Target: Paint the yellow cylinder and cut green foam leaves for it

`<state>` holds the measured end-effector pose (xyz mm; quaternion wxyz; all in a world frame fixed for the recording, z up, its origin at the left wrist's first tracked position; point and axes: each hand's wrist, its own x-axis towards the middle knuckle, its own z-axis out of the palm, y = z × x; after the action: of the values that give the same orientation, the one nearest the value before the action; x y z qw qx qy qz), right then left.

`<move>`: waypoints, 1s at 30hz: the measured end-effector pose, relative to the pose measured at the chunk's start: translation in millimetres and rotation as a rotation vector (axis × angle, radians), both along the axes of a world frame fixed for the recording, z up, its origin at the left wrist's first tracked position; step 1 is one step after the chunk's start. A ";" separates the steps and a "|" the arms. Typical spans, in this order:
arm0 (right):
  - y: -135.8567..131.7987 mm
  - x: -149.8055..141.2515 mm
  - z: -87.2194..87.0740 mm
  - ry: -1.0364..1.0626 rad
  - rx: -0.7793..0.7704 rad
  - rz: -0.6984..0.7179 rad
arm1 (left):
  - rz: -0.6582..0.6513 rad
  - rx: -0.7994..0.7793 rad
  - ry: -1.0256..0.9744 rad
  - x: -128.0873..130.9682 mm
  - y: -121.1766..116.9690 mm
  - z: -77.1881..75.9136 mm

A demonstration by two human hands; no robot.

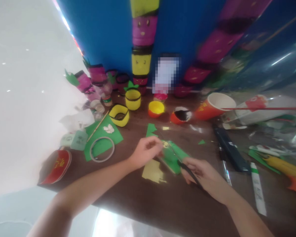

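My left hand (pixel 149 149) is closed, its fingertips pinched at a small pale-yellow cut piece (pixel 165 144), which looks like paper. A pair of scissors (pixel 192 173) with black handles is in my right hand (pixel 198 168); the blades point up and left toward that piece. Under both hands lies a green sheet (pixel 171 159). Beside it, nearer me, is a pale-yellow paper scrap (pixel 153 171) with a ragged edge. Blur hides whether the blades touch the piece.
Yellow cups (pixel 132 100) with black rims stand at the back, near a small orange cup (pixel 156 109). A tape roll (pixel 102 149) lies at left on green paper (pixel 117 135). Right are a dark case (pixel 232 149), a white marker (pixel 258 189) and a large red-and-white paper cup (pixel 213 107).
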<state>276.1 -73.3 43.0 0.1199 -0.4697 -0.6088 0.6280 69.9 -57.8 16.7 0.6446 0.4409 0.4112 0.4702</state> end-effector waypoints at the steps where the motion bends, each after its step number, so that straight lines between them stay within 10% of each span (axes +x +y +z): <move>1: 0.0 0.2 0.0 0.001 0.002 0.002 | 0.005 0.003 0.000 0.0 0.0 -0.1; 30: 0.4 1.2 -0.4 -0.011 0.006 -0.003 | 0.024 0.022 0.026 0.4 -0.1 -0.4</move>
<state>277.3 -72.9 42.6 0.1190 -0.4734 -0.6108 0.6233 70.3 -57.9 16.3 0.6287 0.4492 0.4194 0.4765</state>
